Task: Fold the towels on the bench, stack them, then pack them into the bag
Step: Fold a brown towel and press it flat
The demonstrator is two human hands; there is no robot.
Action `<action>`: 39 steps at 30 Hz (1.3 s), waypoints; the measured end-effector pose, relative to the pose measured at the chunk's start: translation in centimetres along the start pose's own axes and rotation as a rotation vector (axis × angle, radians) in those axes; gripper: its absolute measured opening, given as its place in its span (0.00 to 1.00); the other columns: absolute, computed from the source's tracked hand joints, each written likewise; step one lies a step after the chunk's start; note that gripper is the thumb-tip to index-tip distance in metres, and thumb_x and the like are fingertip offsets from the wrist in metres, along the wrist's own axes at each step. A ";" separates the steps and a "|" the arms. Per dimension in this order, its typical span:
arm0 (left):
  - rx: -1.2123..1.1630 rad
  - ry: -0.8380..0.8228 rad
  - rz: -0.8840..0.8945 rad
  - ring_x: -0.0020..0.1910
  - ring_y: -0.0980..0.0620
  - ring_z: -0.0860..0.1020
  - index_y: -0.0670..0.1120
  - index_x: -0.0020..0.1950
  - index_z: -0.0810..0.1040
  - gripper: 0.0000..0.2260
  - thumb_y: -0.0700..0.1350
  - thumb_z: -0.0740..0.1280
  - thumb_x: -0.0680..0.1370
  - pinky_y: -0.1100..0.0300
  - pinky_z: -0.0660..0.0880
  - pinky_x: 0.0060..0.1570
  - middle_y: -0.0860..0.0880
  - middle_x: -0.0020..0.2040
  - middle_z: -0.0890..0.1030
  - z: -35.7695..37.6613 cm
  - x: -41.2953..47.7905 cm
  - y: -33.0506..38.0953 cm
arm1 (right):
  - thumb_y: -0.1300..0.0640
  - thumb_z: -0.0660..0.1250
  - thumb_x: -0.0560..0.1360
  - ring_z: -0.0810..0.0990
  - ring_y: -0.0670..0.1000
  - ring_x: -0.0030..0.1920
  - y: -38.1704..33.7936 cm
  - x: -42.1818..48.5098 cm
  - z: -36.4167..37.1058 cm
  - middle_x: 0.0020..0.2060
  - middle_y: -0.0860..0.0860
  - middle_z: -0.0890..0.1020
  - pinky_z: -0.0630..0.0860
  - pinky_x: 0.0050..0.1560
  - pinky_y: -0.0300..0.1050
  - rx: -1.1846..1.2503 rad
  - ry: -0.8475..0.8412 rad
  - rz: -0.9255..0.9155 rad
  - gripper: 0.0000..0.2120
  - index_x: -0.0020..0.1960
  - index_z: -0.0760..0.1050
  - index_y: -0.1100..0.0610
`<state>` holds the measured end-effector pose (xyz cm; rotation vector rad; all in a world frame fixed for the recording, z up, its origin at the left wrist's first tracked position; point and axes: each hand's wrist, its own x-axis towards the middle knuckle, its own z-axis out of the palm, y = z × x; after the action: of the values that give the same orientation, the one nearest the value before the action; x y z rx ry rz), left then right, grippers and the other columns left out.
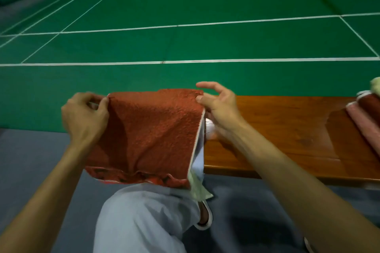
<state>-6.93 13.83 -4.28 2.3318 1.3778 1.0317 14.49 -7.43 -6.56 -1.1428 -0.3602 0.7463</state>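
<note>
Held the red towel (pixel 152 129) up over the knee (pixel 144 211), beside the bench (pixel 287 129). Pinched its top corners with left grip (pixel 84 115) and right grip (pixel 220 104), forefinger lifted. Looked soft, light and floppy; best taken at the corners.

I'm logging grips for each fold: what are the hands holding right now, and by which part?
The rust-red terry towel, hanging: left hand pinches its upper left corner, right hand its upper right corner.
</note>
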 end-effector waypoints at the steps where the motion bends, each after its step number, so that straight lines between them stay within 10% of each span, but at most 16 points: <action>1: -0.062 0.002 0.022 0.40 0.46 0.82 0.45 0.48 0.87 0.08 0.48 0.72 0.77 0.53 0.78 0.48 0.44 0.42 0.85 -0.4 0.2 1.6 | 0.77 0.65 0.76 0.81 0.50 0.32 -1.3 -0.2 -0.7 0.40 0.61 0.84 0.80 0.33 0.41 0.084 0.005 -0.005 0.16 0.55 0.78 0.59; 5: -0.306 -0.085 0.134 0.35 0.66 0.78 0.49 0.44 0.84 0.03 0.46 0.71 0.76 0.69 0.75 0.45 0.53 0.38 0.83 1.2 -0.2 8.3 | 0.79 0.60 0.75 0.81 0.48 0.29 -6.8 -0.4 -6.1 0.36 0.56 0.85 0.80 0.34 0.39 0.274 0.078 -0.042 0.18 0.56 0.77 0.60; 13: -0.382 -0.385 0.198 0.40 0.51 0.81 0.50 0.42 0.81 0.04 0.48 0.71 0.76 0.50 0.79 0.47 0.55 0.38 0.83 13.2 -9.7 16.7 | 0.78 0.59 0.74 0.77 0.47 0.25 -10.1 -2.3 -22.8 0.33 0.55 0.84 0.76 0.28 0.38 -0.157 0.360 0.135 0.25 0.67 0.76 0.61; 21: -0.152 -0.479 0.511 0.54 0.45 0.75 0.49 0.53 0.81 0.12 0.55 0.66 0.78 0.48 0.72 0.57 0.48 0.52 0.78 18.3 -14.7 17.5 | 0.78 0.57 0.73 0.84 0.50 0.43 -6.3 -3.0 -29.2 0.47 0.58 0.84 0.82 0.48 0.42 -0.623 0.566 -0.019 0.22 0.50 0.82 0.57; 23: -0.063 -0.470 0.561 0.60 0.43 0.75 0.48 0.63 0.80 0.19 0.58 0.64 0.79 0.47 0.71 0.62 0.46 0.59 0.77 18.5 -15.0 17.3 | 0.67 0.65 0.75 0.84 0.54 0.48 -6.2 -3.6 -27.9 0.51 0.59 0.84 0.79 0.50 0.45 -1.086 0.532 -0.132 0.13 0.57 0.80 0.58; 26: 0.031 -0.484 0.571 0.70 0.40 0.71 0.50 0.71 0.77 0.24 0.61 0.59 0.81 0.45 0.68 0.70 0.42 0.70 0.75 18.5 -15.9 17.8 | 0.40 0.66 0.76 0.72 0.64 0.68 -4.1 -4.7 -25.6 0.71 0.62 0.72 0.73 0.65 0.58 -1.794 0.399 -0.216 0.27 0.70 0.71 0.52; 33: 0.117 -0.576 0.545 0.81 0.41 0.58 0.57 0.80 0.66 0.26 0.61 0.50 0.83 0.43 0.57 0.77 0.43 0.82 0.63 18.2 -18.7 20.0 | 0.35 0.45 0.82 0.40 0.59 0.82 0.1 -4.6 -21.7 0.84 0.51 0.44 0.46 0.79 0.68 -1.848 -0.097 -0.166 0.32 0.83 0.49 0.43; 39: 0.169 -0.596 0.527 0.83 0.42 0.53 0.58 0.83 0.58 0.29 0.63 0.45 0.83 0.43 0.49 0.80 0.45 0.84 0.57 17.9 -17.1 17.8 | 0.33 0.35 0.78 0.38 0.53 0.82 -1.8 -5.5 -25.8 0.83 0.48 0.42 0.41 0.81 0.61 -1.875 0.009 -0.085 0.36 0.83 0.41 0.43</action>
<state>11.91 -7.35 -15.52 2.8707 0.6612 0.2533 27.01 -29.38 -14.51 -2.8163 -1.1960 0.1208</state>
